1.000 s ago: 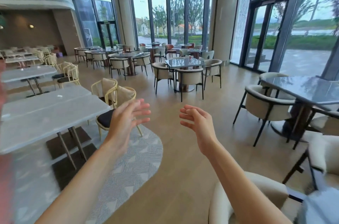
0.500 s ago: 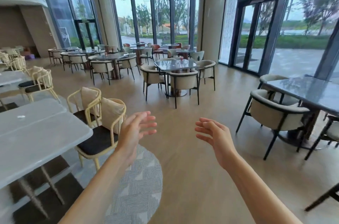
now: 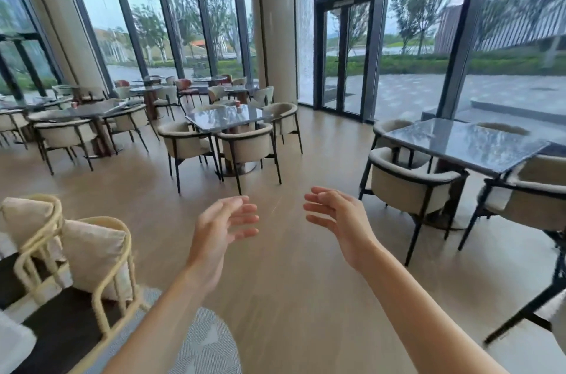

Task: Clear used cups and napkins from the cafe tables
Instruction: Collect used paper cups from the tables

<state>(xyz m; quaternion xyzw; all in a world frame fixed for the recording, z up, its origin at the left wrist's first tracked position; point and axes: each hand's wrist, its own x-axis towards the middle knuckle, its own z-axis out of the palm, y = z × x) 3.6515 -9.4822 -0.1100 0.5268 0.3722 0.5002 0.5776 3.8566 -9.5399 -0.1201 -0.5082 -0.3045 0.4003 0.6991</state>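
Observation:
My left hand (image 3: 223, 226) and my right hand (image 3: 340, 220) are both raised in front of me over the wooden floor, palms facing each other, fingers relaxed and holding nothing. Ahead stands a dark glossy square table (image 3: 226, 118) with a small red-and-white cup (image 3: 239, 103) on its far side. Another small red cup (image 3: 73, 104) sits on a dark table (image 3: 88, 111) further left. Both tables are well beyond my hands. No napkins are plain to see.
Cream armchairs (image 3: 248, 145) ring the middle table. A second dark table (image 3: 465, 144) with armchairs (image 3: 407, 187) stands at right. Yellow rattan chairs (image 3: 92, 266) with cushions are close at lower left, beside a grey patterned rug (image 3: 208, 349). Glass doors (image 3: 343, 61) lie ahead.
The view has swung right and moved forward: the white tables at left have left the frame and the dark tables are nearer. Both hands stay raised and empty.

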